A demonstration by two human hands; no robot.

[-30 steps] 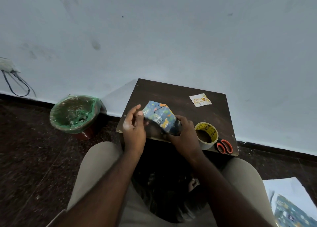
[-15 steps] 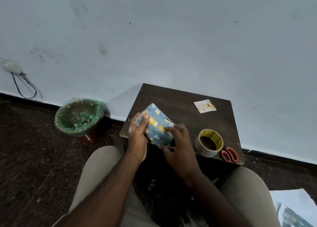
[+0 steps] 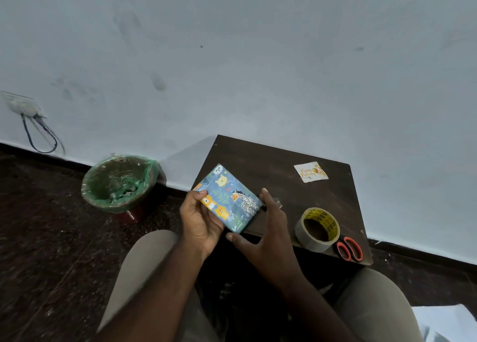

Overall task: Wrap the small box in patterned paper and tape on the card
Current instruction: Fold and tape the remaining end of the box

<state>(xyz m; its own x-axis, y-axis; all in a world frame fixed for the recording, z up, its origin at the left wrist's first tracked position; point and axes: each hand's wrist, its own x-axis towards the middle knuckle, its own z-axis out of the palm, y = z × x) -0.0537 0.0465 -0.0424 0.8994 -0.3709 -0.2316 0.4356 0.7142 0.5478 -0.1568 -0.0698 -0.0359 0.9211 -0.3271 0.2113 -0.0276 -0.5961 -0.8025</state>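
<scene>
Against a pale blue-grey wall stands a small dark brown wooden bench [image 3: 271, 161]. Just above its near left edge, the small flat box in blue animal-patterned paper [image 3: 229, 197] is held up, tilted. The left hand [image 3: 200, 220] grips it, thumb on top and fingers curled underneath. The right hand [image 3: 268, 228] is spread, and its thumb and forefinger only touch the right side of the box without closing on it.

The wrapping seems finished, because the face that shows is fully covered; the underside is hidden. The small white square birthday card [image 3: 311, 172] lies apart at the far side of the bench, not yet attached. The roll of clear tape with a yellow core [image 3: 318, 229] and the orange-handled scissors [image 3: 349, 248] lie at the near right. I judge that what is left is to cut tape and fix the card.
</scene>
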